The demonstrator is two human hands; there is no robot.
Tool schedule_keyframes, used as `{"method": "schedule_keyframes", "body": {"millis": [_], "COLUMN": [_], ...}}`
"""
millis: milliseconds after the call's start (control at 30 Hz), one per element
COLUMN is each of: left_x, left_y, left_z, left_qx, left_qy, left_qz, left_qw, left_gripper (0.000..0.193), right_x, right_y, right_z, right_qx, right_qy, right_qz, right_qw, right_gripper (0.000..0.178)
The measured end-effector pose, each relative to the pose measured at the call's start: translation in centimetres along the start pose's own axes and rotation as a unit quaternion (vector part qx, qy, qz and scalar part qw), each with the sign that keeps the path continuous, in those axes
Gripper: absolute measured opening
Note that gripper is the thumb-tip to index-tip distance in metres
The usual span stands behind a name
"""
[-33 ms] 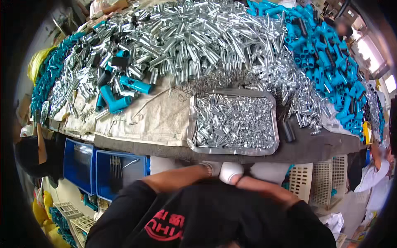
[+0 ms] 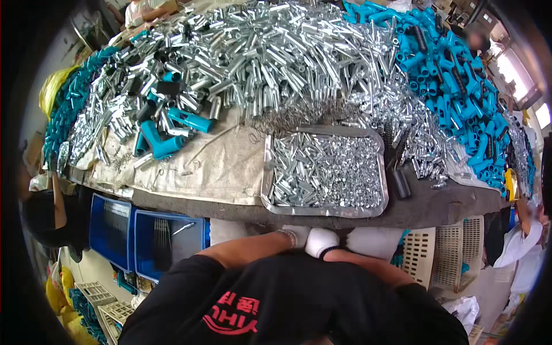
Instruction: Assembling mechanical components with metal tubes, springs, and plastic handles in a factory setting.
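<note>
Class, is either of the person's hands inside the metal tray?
No: the left hand and right hand both show below the near rim of the tray.

Left forearm (image 2: 247, 249): one, bare below a black sleeve (image 2: 178, 282), slanting inward and slightly upward to a white-covered left hand (image 2: 297, 236), fingers not distinguishable. Right forearm (image 2: 368, 267): one, bare, slanting inward to a right hand (image 2: 322, 242), white-covered, rounded in outline, dark band (image 2: 329, 251) at wrist. Hands close together, centred before the torso (image 2: 328, 293); grip of either unreadable.

Tray (image 2: 322, 211) lies before tube heap (image 2: 276, 52), right of 2 bins (image 2: 187, 246).
</note>
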State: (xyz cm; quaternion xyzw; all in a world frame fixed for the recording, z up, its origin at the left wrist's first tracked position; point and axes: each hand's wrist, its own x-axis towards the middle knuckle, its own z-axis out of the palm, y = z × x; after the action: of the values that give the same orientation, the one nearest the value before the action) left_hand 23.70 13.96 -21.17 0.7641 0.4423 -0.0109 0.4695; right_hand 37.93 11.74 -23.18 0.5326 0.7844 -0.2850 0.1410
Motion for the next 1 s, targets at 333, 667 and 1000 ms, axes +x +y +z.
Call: {"method": "schedule_keyframes", "body": {"millis": [333,667,1000], "left_x": [-2.7,-2.3,2.2], "left_y": [-1.7,20.7,24.7], "left_z": [-2.8,-5.2,0.0], "left_qx": [-0.065,-0.041,-0.037], "left_qy": [-0.041,-0.061,-0.065], "left_qz": [0.133,0.23,0.294], "left_qw": [0.988,0.97,0.953], "left_gripper": [0.041,0.041,0.053], "right_x": [-22.0,-36.0,-41.0], "right_y": [1.7,14.6,20.5], "right_z": [-19.5,-6.4,-2.4], "right_qx": [0.207,0.252,0.367], "right_qy": [0.151,0.536,0.495], "right_qz": [-0.03,0.28,0.234], "right_qw": [0.966,0.755,0.752], "right_gripper": [0.032,0.051,0.039]}}
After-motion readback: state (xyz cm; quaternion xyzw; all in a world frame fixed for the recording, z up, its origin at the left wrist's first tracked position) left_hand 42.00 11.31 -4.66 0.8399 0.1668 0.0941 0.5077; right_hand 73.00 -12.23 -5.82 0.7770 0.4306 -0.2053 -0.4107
